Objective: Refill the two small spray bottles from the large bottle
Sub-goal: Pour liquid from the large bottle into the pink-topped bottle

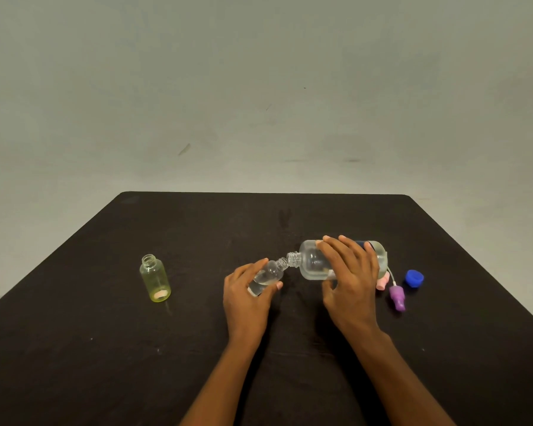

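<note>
two hands are working mid-table [105, 348]: our right hand [350, 281] is gripping the large bottle [313, 261], lying nearly level, mouth pointing left into the clear small bottle [266, 276], which our left hand [246, 298] is holding tilted rightward. the yellow small bottle [155, 278] is standing uncapped toward the left edge.

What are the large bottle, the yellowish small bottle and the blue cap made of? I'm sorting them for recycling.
Large bottle: clear, glossy, probably plastic; you see through it and its neck has moulded threads. Yellowish small bottle: tinted translucent plastic or glass, hard to tell. Blue cap: opaque, looks like plastic.
</note>
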A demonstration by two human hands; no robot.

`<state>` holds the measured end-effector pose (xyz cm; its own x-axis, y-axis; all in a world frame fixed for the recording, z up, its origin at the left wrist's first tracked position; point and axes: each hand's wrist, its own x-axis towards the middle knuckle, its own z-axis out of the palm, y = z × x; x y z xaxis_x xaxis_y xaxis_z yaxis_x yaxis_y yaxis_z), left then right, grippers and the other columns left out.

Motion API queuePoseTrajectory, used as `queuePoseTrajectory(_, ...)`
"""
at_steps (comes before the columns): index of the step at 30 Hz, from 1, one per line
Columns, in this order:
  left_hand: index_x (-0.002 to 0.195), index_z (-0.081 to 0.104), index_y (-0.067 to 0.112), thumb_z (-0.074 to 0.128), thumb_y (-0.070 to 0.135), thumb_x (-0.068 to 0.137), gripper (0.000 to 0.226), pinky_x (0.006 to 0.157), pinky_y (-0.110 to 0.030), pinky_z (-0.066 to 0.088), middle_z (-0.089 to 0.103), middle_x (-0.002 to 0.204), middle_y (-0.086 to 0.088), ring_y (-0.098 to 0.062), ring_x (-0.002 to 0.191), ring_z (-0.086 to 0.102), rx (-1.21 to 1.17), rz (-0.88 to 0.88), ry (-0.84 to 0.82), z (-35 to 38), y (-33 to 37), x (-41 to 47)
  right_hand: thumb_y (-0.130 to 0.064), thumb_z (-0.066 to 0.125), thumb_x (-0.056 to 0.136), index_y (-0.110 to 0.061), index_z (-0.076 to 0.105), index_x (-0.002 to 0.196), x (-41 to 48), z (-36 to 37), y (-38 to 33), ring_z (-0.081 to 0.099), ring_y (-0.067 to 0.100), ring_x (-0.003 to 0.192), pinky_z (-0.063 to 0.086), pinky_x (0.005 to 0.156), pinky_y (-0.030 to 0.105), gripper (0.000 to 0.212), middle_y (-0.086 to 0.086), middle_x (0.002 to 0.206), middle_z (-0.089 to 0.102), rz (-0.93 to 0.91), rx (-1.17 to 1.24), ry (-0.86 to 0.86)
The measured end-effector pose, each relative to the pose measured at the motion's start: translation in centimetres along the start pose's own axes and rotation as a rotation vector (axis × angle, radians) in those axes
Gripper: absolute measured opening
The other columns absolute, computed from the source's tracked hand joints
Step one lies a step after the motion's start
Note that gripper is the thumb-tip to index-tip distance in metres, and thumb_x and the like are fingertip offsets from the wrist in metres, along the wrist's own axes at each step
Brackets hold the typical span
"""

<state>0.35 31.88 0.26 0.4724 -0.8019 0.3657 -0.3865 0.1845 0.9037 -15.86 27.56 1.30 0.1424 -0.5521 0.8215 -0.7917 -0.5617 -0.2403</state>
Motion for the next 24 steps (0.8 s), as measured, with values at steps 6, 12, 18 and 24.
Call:
queuePoseTrajectory(6, 0.110, 0.069, 0.030, 0.082, 0.015, 0.068, 0.046, 0.079, 0.002, 0.031, 0.061, 0.103, 0.017, 0.011, 0.103, 0.044, -0.001, -0.008, -0.011, 0.00, 0.02, -0.03, 0.020, 0.072, 0.051, -0.020, 0.048, 0.127, 0.05, -0.05, -0.02, 0.045, 0.022, 0.127, 0.015, 0.118, 0.042, 0.090, 0.005, 0.129, 0.060, -0.002, -0.005, -0.004)
queuePoseTrajectory(12, 0.110, 0.069, 0.029, 0.082, 0.015, 0.068, 0.046, 0.079, 0.002, 0.031, 0.062, 0.104, 0.017, 0.009, 0.103, 0.045, -0.001, -0.004, -0.009, 0.01, 0.07, -0.03, 0.021, 0.071, 0.052, -0.021, 0.048, 0.128, 0.00, -0.05, -0.01, 0.044, 0.022, 0.128, 0.014, 0.118, 0.041, 0.090, 0.004, 0.129, 0.060, 0.005, -0.002, -0.008)
queuePoseTrajectory(18, 0.109, 0.069, 0.030, 0.082, 0.015, 0.068, 0.046, 0.078, 0.002, 0.032, 0.062, 0.104, 0.016, 0.008, 0.103, 0.046, 0.005, 0.001, -0.011, 0.03, -0.10, -0.04, 0.021, 0.070, 0.052, -0.021, 0.048, 0.127, 0.09, -0.06, -0.05, 0.045, 0.022, 0.127, 0.013, 0.119, 0.039, 0.088, 0.004, 0.128, 0.060, 0.001, -0.007, 0.001)
queuePoseTrajectory(24, 0.109, 0.069, 0.031, 0.082, 0.016, 0.068, 0.046, 0.079, 0.001, 0.033, 0.062, 0.104, 0.017, 0.009, 0.103, 0.045, 0.010, 0.005, -0.007, 0.05, -0.09, -0.06, 0.020, 0.071, 0.052, -0.020, 0.048, 0.127, 0.04, -0.09, 0.01, 0.044, 0.021, 0.128, 0.010, 0.120, 0.037, 0.088, 0.004, 0.129, 0.060, 0.003, -0.009, -0.012)
